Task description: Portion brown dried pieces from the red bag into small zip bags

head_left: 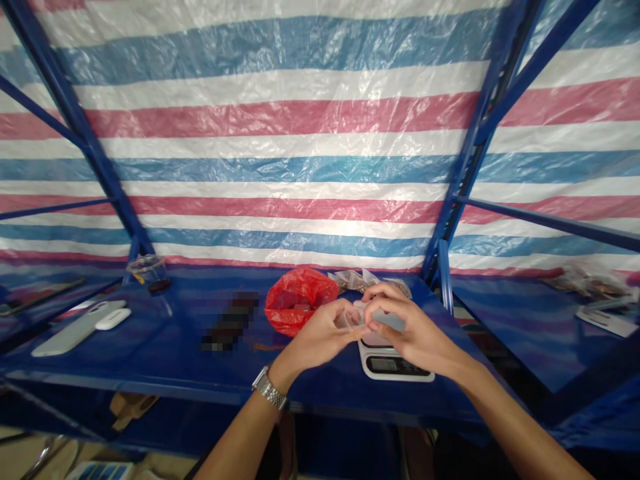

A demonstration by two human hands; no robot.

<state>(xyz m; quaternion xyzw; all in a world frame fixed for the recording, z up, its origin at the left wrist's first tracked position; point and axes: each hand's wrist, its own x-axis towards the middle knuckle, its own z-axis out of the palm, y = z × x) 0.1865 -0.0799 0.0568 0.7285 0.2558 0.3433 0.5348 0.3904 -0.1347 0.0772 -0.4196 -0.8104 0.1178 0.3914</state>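
Note:
Between my two hands is a small clear plastic bag, pinched at its edges. My left hand grips its left side with thumb and fingers, a metal-band watch on that wrist. From the right, my right hand closes thumb and fingertips on it. Any contents are too small to make out. Directly beneath my right hand stands a white digital scale, its plate partly covered by the hand. An open red plastic bag with dark items inside lies just left of the hands.
Clear bags of small brownish pieces lie behind my hands. Leftward on the blue table are a pixelated dark object, a phone, a white case and a clear cup. Blue metal posts flank the table.

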